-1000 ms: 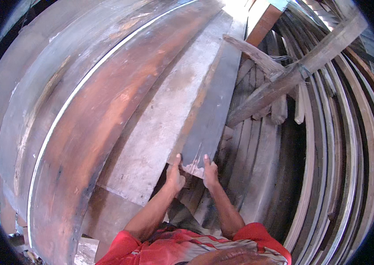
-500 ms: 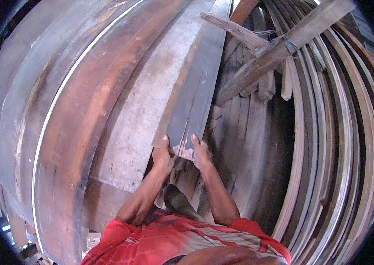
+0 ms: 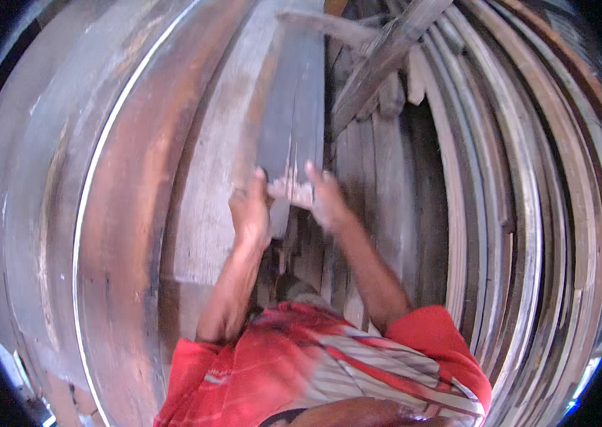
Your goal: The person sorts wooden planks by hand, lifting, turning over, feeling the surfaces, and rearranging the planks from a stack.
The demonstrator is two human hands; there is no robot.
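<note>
A long grey wooden plank (image 3: 288, 117), split down its length, runs away from me with its broken, pale splintered end nearest. My left hand (image 3: 250, 210) grips the left corner of that end, thumb on top and fingers out of sight beneath. On the opposite corner, my right hand (image 3: 328, 201) holds the plank the same way, a little blurred by motion. Both arms reach forward. Along the plank's left side lies a wide pale board (image 3: 210, 185).
Wide boards, one reddish-brown (image 3: 122, 249), stand to the left with a thin white edge line. A thick slanting beam (image 3: 383, 64) and a shorter timber (image 3: 329, 27) cross at the upper right. Long planks (image 3: 525, 206) are stacked on the right.
My hands and the plank's near end have moved forward, higher in the picture, and my arms reach farther out. The whole view has shifted, so the slanting beam appears farther left.
</note>
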